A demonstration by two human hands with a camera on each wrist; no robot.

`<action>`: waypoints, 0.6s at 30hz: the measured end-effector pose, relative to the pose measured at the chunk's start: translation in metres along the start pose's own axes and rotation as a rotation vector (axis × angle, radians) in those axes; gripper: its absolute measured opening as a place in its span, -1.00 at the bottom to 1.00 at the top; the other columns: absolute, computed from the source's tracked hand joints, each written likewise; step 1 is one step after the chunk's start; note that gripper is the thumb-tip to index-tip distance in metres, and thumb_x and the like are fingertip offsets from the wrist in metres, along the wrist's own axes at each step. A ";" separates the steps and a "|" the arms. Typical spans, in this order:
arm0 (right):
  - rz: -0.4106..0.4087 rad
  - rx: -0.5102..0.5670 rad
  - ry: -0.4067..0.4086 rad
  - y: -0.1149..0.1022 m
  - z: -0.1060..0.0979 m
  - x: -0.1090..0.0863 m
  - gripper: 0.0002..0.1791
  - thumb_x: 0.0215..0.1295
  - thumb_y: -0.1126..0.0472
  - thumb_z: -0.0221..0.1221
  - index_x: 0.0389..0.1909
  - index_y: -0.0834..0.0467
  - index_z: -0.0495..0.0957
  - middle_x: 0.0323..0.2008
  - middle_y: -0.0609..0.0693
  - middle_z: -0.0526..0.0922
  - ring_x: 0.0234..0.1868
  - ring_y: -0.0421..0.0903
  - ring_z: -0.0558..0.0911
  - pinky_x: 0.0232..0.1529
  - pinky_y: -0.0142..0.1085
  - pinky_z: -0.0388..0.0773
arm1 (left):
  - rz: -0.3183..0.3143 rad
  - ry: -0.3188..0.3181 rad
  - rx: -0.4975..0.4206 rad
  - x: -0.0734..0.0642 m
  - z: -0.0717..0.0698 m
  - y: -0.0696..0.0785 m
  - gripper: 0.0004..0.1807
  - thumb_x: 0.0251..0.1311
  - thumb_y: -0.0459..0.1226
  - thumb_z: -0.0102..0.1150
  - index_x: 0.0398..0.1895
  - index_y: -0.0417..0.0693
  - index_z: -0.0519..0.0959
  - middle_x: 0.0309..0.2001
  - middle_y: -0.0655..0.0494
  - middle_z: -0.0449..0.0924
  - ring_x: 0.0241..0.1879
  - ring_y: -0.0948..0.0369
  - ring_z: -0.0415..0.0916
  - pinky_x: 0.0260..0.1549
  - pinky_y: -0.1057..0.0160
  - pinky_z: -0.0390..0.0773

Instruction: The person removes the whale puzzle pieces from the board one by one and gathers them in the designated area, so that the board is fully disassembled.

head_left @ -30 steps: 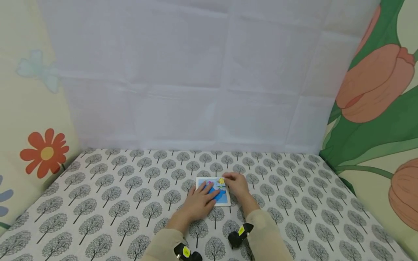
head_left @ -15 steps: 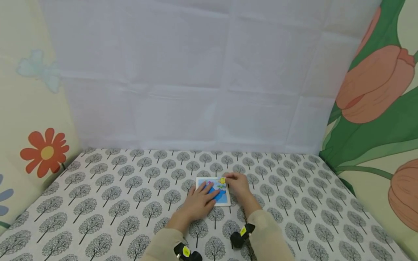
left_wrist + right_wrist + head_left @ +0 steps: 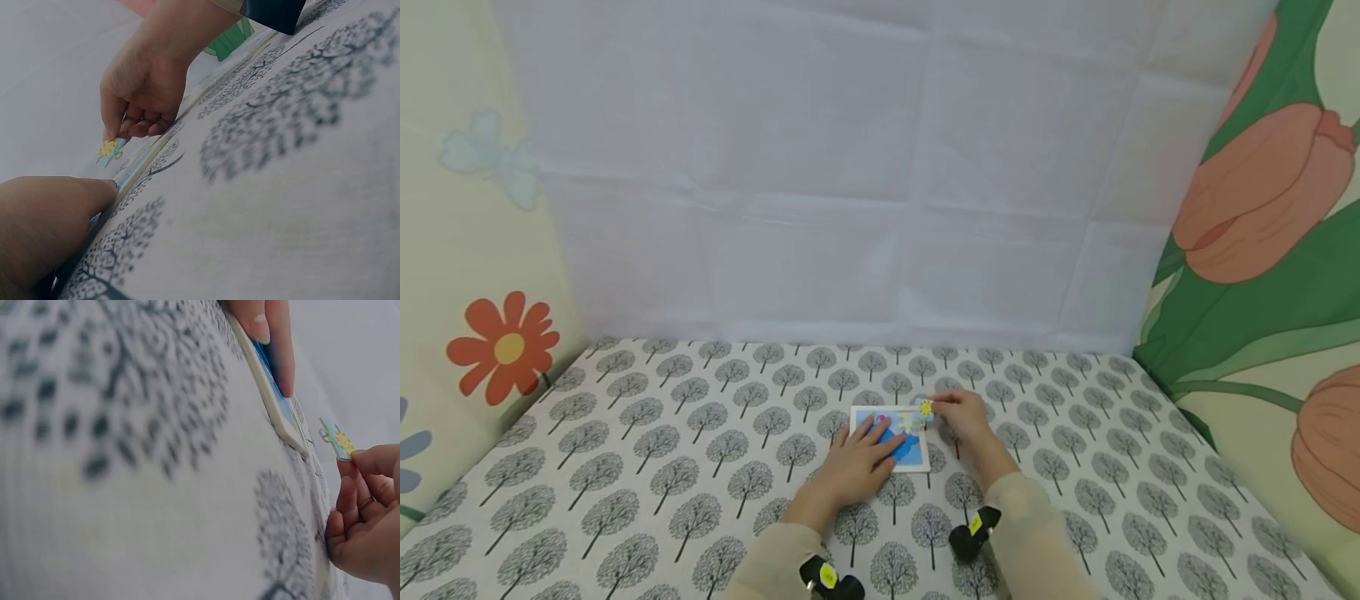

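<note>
A small jigsaw puzzle in a white frame [image 3: 928,461] lies on the table in the head view, with a blue picture inside. My left hand [image 3: 856,468] rests flat over its left part, fingers spread and hiding much of the picture. Thumb and index finger of my right hand [image 3: 965,418] pinch a puzzle piece [image 3: 925,408] with a yellow sun on light blue. In the right wrist view that puzzle piece [image 3: 338,439] is raised above the frame's corner. A pale piece-shaped patch [image 3: 908,423] shows at the picture's upper right.
A white cloth [image 3: 700,467] printed with grey trees covers the table. Behind it hangs a white sheet [image 3: 820,183], and flower-patterned walls [image 3: 1240,333] stand at both sides.
My right hand has lifted the sun puzzle piece out of the picture's upper right corner and moved it a little right, uncovering a pale patch. My left hand has stayed put.
</note>
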State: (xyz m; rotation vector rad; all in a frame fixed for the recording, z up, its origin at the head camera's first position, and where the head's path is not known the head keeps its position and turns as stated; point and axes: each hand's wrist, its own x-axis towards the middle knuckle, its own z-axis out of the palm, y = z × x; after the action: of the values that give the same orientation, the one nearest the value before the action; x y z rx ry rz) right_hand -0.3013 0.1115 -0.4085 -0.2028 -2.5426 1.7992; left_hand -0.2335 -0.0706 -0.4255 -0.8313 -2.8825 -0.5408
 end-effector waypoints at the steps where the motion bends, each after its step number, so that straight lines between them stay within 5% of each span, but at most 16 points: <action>1: -0.001 0.005 -0.003 0.001 -0.002 0.001 -0.88 0.08 0.31 0.13 -0.35 0.24 0.57 -0.40 0.03 0.51 -0.40 -0.11 0.47 -0.42 -0.33 0.45 | 0.001 0.003 0.003 0.000 0.000 0.000 -0.56 0.26 -0.11 -0.21 0.20 0.03 0.28 0.26 -0.05 0.05 0.24 -0.06 -0.13 0.10 -0.18 -0.13; 13: -0.078 0.035 -0.041 0.006 -0.023 0.005 -0.85 0.12 0.35 0.09 -0.31 0.32 0.55 -0.36 0.06 0.51 -0.37 -0.08 0.47 -0.35 -0.25 0.47 | 0.011 0.005 0.000 -0.001 0.002 0.000 -0.56 0.26 -0.11 -0.22 0.20 0.02 0.27 0.26 -0.06 0.04 0.24 -0.06 -0.14 0.10 -0.17 -0.14; 18: -0.003 0.055 -0.031 0.003 -0.036 0.011 -0.84 0.09 0.36 0.10 -0.30 0.34 0.53 -0.34 0.09 0.51 -0.37 -0.08 0.47 -0.32 -0.27 0.48 | 0.016 0.008 0.001 0.000 0.002 -0.001 -0.55 0.26 -0.11 -0.22 0.20 0.02 0.28 0.26 -0.06 0.05 0.24 -0.06 -0.13 0.10 -0.17 -0.15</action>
State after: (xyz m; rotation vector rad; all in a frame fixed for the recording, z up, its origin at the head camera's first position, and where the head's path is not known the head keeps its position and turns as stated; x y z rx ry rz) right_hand -0.3088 0.1476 -0.3997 -0.1711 -2.5078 1.8833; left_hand -0.2336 -0.0703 -0.4278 -0.8489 -2.8666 -0.5404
